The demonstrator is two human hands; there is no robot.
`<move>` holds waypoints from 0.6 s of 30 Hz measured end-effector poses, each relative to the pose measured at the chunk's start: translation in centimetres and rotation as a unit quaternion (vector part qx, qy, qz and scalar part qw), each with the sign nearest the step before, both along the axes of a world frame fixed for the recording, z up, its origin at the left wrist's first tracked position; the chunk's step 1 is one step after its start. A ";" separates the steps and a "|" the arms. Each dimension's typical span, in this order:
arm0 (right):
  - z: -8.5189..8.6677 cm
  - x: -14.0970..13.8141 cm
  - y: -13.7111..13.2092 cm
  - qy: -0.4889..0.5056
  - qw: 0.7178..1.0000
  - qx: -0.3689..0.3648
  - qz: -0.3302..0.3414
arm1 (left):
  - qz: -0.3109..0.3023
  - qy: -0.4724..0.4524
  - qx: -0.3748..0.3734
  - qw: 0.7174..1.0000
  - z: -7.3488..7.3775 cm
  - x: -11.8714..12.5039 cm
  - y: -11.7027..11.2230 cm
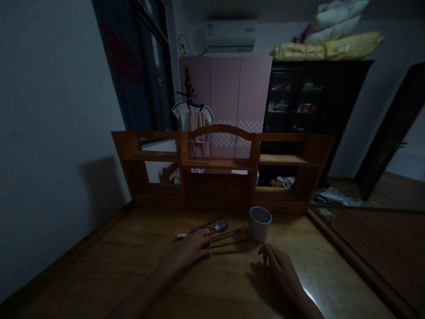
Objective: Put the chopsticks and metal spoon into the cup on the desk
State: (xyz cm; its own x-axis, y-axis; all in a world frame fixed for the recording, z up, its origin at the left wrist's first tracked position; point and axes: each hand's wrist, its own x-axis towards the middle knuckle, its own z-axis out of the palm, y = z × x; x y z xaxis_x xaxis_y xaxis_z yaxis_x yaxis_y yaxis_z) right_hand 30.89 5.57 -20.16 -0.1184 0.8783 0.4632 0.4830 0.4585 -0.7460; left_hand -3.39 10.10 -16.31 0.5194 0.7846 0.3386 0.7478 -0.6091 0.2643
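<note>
Over several loose wooden chopsticks (229, 252) rests my left hand (195, 245), its thumb and fingers apart; it touches or hovers just above them, I cannot tell which. Under and beyond its fingertips lie a metal spoon (221, 227) and a white handle (182, 235), partly hidden by the hand. A pale grey cylindrical cup (259, 230) stands upright to the right of the chopsticks. My right hand (277, 261) is just in front of the cup, with loosely bent fingers and nothing seen in them.
The wooden desk (116, 266) has a shelf unit (219, 165) along its back edge. A white wall (59, 155) bounds the left side. Behind are hanging clothes (195, 119), a pink wardrobe (224, 88) and a dark cabinet (332, 97). The room is dim.
</note>
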 end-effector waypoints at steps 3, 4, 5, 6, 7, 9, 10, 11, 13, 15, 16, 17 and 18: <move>-0.4 0.3 0.2 0.014 1.000 -0.006 0.007 | -0.010 0.013 0.008 1.000 -0.2 0.0 0.3; -0.5 0.4 0.3 0.017 1.000 -0.009 0.007 | -0.011 0.017 0.010 1.000 -0.3 0.0 0.5; -0.6 0.5 0.4 0.021 1.000 -0.012 0.004 | -0.010 0.020 0.013 1.000 -0.4 0.0 0.6; -0.7 0.5 0.4 0.024 1.000 -0.015 0.001 | -0.009 0.018 0.014 1.000 -0.5 0.0 0.7; -0.8 0.5 0.5 0.026 1.000 -0.017 -0.003 | -0.012 0.016 0.012 1.000 -0.6 0.1 0.8; -0.8 0.6 0.4 0.027 0.999 -0.019 -0.005 | -0.018 0.015 0.012 1.000 -0.6 0.1 0.9; -0.8 0.6 0.4 0.025 1.000 -0.019 -0.003 | -0.020 0.017 0.012 1.000 -0.6 0.2 0.8; -0.7 0.6 0.4 0.023 1.000 -0.017 -0.001 | -0.019 0.022 0.011 1.000 -0.5 0.2 0.7; -0.6 0.5 0.3 0.021 1.000 -0.012 0.004 | -0.012 0.030 0.010 0.999 -0.3 0.3 0.4; -0.5 0.4 0.2 0.021 1.000 -0.010 0.007 | -0.004 0.035 0.004 0.999 0.0 0.4 0.1; -0.4 0.4 0.2 0.022 1.000 -0.011 0.008 | -0.002 0.040 0.002 0.999 0.1 0.5 0.0; -0.4 0.3 0.1 0.023 1.000 -0.013 0.008 | -0.003 0.042 0.000 0.999 0.2 0.5 0.0; -0.4 0.3 0.1 0.024 1.000 -0.014 0.009 | -0.004 0.042 0.001 0.999 0.2 0.5 0.0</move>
State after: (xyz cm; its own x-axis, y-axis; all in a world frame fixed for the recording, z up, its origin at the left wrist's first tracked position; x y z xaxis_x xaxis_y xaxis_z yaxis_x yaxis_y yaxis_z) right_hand 31.21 5.72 -20.52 -0.1133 0.8889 0.4440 0.4387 0.4457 -0.7803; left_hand -2.93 10.06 -16.11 0.5528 0.7794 0.2948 0.7617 -0.6161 0.2007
